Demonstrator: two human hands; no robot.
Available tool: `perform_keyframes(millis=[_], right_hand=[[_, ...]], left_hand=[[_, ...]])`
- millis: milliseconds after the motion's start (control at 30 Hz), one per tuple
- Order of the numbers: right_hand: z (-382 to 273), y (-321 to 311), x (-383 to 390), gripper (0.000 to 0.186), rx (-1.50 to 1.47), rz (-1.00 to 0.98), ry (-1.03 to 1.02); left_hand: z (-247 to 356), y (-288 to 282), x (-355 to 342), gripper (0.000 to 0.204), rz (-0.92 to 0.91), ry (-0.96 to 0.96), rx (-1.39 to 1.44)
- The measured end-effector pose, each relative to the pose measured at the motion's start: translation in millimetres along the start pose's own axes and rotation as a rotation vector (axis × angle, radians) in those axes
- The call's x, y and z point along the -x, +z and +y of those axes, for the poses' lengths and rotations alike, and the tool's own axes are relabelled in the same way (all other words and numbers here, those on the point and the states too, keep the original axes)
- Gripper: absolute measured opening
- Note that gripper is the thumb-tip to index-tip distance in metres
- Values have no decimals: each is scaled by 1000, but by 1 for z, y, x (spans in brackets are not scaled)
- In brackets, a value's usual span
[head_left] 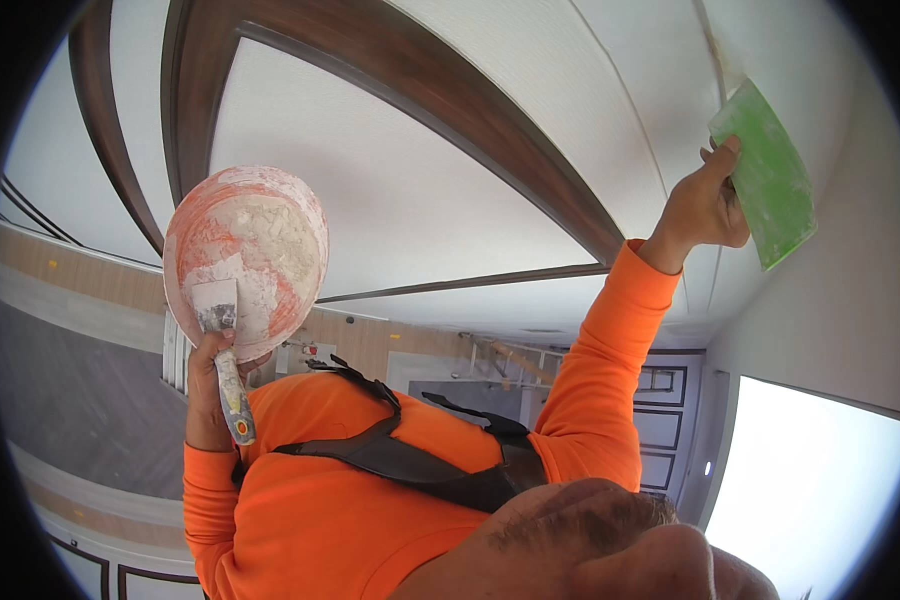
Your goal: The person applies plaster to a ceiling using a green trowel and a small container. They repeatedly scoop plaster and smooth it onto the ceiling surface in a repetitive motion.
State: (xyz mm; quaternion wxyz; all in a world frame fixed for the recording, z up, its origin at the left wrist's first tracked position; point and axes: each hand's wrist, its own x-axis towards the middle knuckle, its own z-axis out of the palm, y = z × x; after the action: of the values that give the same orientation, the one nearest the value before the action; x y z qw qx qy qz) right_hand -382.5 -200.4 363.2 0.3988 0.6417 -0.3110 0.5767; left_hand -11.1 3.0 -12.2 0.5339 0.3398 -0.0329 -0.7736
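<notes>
My left hand [210, 370] grips a round plastic bowl [185, 250], stained pink and white, together with a small putty knife [238, 400] whose blade rests inside and whose handle hangs over the rim. Pale, lumpy paste [275, 235] lies in the bowl. My right hand [705, 200] is raised high with fingers closed on a wide green flexible scraper [770, 175]. The scraper's upper edge is at the white ceiling [650, 70], by a seam with a beige patch at one end; whether it touches cannot be made out exactly.
Dark wooden trim [420, 70] frames white panels overhead. Further off are a ladder [510, 365], a grey floor [80, 380] with wood-toned bands, and panelled doors [660, 420]. A bright window or opening [800, 470] is at the lower right beside a pale wall [840, 300].
</notes>
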Motion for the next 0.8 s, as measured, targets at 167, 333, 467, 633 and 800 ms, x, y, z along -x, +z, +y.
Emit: perform_keyframes(millis=[167,333,467,633,800], right_hand=[[-24,-1,-8,32,-95,-77,223],[-16,-5,-21,32,-212,-257,444],[-19,4,-23,31,-390,-216,476],[-4,2,-25,28,-479,-238,562],[-5,6,-22,22,-546,-206,593]], left_hand=[[-2,2,1,60,38,14,-7],[-7,2,-4,63,50,56,51],[-7,2,-4,63,59,65,45],[-5,5,-2,63,54,67,45],[-7,4,-4,64,54,60,45]])
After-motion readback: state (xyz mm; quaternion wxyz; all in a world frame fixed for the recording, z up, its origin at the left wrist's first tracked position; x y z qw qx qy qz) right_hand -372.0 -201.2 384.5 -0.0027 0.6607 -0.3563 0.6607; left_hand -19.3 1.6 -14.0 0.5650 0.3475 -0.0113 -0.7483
